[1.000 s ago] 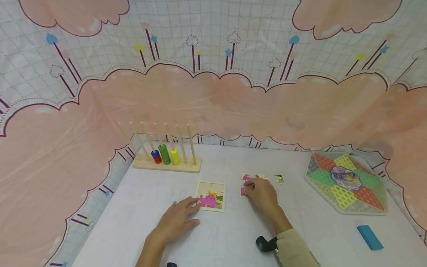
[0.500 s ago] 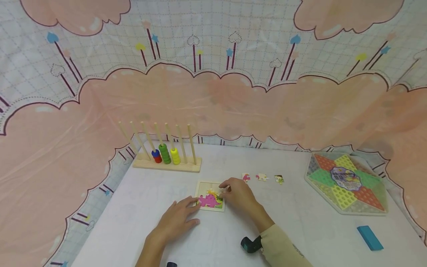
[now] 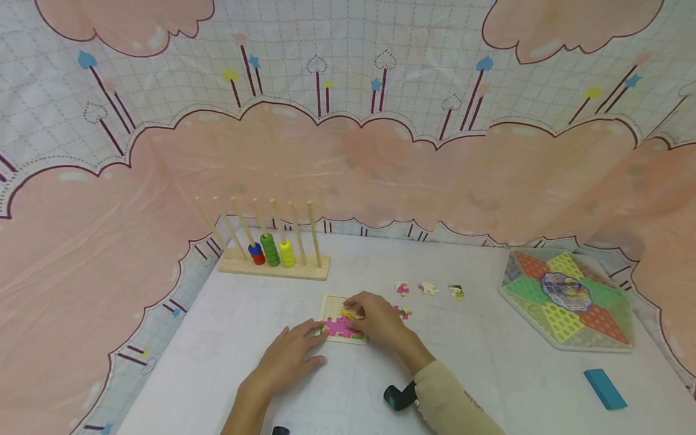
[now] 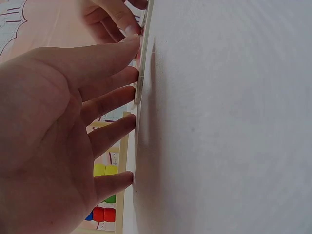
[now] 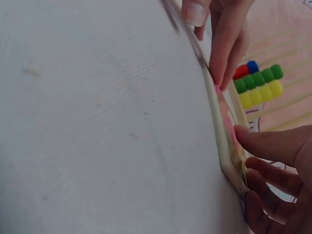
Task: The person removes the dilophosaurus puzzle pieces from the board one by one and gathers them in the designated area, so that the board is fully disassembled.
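Observation:
A small wooden puzzle tray (image 3: 332, 306) lies on the white table, with pink dinosaur pieces (image 3: 337, 328) along its lower part and bare wood at the top left. My left hand (image 3: 290, 355) rests its fingertips on the tray's left edge, fingers spread and fairly straight. Over the tray's right side, my right hand (image 3: 380, 320) bends its thumb and fingers around a yellowish puzzle piece (image 3: 348, 313), mostly hidden by them. In the right wrist view the right thumb (image 5: 258, 141) touches the puzzle surface, with the other fingers curled at the tray's edge.
Loose puzzle pieces lie right of the tray: a pink one (image 3: 402, 288), a pale one (image 3: 428, 289), a green one (image 3: 456, 292) and another (image 3: 403, 312) beside my right hand. A bead-peg stand (image 3: 272, 269) stands behind left. A hexagonal box (image 3: 568, 299) and blue block (image 3: 605, 389) lie right.
My right hand has moved left from the loose pieces to the tray, uncovering a pink puzzle piece on the table. The left hand has stayed at the tray's edge.

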### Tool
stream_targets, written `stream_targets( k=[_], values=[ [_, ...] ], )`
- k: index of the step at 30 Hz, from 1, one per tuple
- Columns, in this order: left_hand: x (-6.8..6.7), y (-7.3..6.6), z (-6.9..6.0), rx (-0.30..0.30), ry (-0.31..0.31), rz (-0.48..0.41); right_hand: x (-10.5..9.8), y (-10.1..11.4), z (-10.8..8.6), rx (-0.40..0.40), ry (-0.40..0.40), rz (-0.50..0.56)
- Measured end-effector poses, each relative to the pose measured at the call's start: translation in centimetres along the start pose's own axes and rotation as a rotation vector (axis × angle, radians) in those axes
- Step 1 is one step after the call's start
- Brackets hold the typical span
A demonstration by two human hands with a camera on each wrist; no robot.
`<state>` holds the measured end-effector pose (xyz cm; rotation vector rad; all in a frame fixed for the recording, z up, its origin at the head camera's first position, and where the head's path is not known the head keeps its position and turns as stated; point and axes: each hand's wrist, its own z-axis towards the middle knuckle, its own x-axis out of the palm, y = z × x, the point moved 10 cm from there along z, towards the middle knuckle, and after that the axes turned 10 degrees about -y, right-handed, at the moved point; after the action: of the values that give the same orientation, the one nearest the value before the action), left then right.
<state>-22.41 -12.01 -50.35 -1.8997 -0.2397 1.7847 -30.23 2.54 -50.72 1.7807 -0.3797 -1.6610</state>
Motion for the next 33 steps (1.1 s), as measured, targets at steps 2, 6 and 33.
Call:
stream_targets(
  k=[2,6,33],
  values=[
    [-0.1,0.0,0.0,-0.001,-0.001,-0.006,0.2,0.0,0.0,-0.014,0.0,-0.002],
    [0.0,0.1,0.1,-0.002,0.001,-0.007,0.2,0.0,-0.1,-0.029,-0.005,-0.006],
    [0.0,0.0,0.2,0.006,0.011,0.007,0.2,1.0,0.2,-0.034,0.027,-0.005]
  ],
)
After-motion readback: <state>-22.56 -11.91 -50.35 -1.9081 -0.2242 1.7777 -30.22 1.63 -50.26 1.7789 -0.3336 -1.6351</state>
